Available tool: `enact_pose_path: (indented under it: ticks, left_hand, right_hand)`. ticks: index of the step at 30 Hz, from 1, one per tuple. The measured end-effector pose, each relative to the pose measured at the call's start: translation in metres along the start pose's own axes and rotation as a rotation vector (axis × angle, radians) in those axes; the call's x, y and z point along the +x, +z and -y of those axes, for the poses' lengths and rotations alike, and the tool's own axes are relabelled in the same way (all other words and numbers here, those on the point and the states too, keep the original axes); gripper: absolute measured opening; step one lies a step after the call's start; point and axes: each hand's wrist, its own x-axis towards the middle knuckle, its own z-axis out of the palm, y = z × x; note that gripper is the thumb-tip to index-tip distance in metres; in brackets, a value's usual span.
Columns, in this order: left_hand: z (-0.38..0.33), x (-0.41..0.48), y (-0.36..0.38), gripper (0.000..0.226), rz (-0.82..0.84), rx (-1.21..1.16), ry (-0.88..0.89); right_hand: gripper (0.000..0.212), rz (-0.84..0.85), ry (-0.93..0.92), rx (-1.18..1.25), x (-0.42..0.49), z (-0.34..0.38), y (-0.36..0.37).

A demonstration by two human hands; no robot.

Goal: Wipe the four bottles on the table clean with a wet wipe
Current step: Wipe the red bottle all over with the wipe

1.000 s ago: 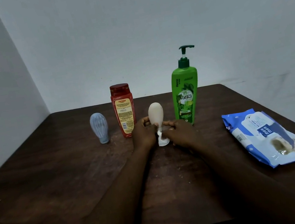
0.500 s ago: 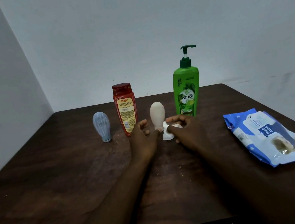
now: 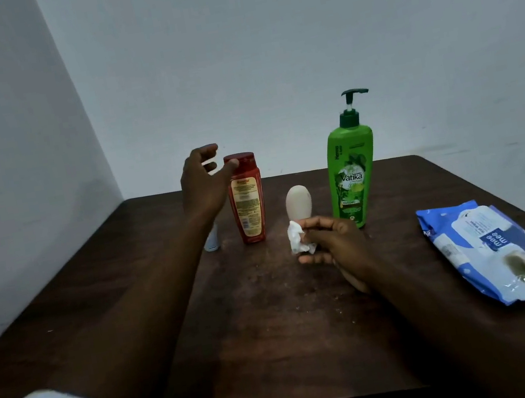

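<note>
what we cannot make out

our left forearm (image 3: 161, 285) covers the pale blue bottle (image 3: 212, 243) except its lower end. the beige bottle (image 3: 298, 201) loses its base behind the wet wipe (image 3: 297, 241) and our right hand (image 3: 334, 244). the label print on the red bottle (image 3: 247, 201) is too small for us to read.

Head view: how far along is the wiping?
Small beige egg-shaped bottle stands released, wiped a moment ago. In hand: right hand grips the crumpled white wet wipe; left hand reaches toward the red plastic bottle. Left: that one; whether the green pump bottle is clean is unclear.
</note>
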Motion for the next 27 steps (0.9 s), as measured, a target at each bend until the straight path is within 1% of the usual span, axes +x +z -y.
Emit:
enact_pose_path:
  ticks: [3, 6, 10, 15, 17, 19, 21, 23, 27]
  left_hand:
    - [0.001, 0.016, 0.005, 0.062, 0.141, 0.008, -0.081]
    - [0.005, 0.02, 0.007, 0.056, 0.228, 0.022, -0.08]
    - [0.008, 0.015, 0.001, 0.039, 0.239, 0.006, -0.074]
    - [0.005, -0.003, -0.011, 0.031, 0.203, -0.03, -0.054]
    - [0.002, -0.012, -0.017, 0.028, 0.211, -0.065, -0.072]
    - [0.001, -0.022, -0.024, 0.03, 0.247, -0.129, -0.108]
    - [0.0, -0.033, -0.028, 0.034, 0.309, -0.166, -0.151]
    - [0.002, -0.044, -0.03, 0.036, 0.376, -0.195, -0.206]
    - [0.005, -0.059, -0.025, 0.032, 0.409, -0.311, -0.277]
  right_hand:
    - [0.02, 0.012, 0.028, 0.014, -0.001, 0.001, -0.001]
    - [0.019, 0.044, 0.032, 0.018, -0.002, 0.001, 0.0]
    - [0.02, 0.051, 0.015, -0.003, -0.002, 0.001, 0.0]
    - [0.025, 0.031, -0.11, -0.169, -0.007, 0.006, -0.002]
    - [0.024, 0.025, -0.131, -0.153, -0.01, 0.01, -0.003]
    - [0.026, 0.007, -0.155, -0.142, -0.014, 0.015, -0.005]
    - [0.028, -0.018, -0.204, -0.205, -0.019, 0.022, -0.006]
    - [0.028, -0.046, -0.284, -0.325, -0.024, 0.03, -0.005]
    - [0.026, -0.102, -0.541, -0.578, -0.032, 0.046, 0.007]
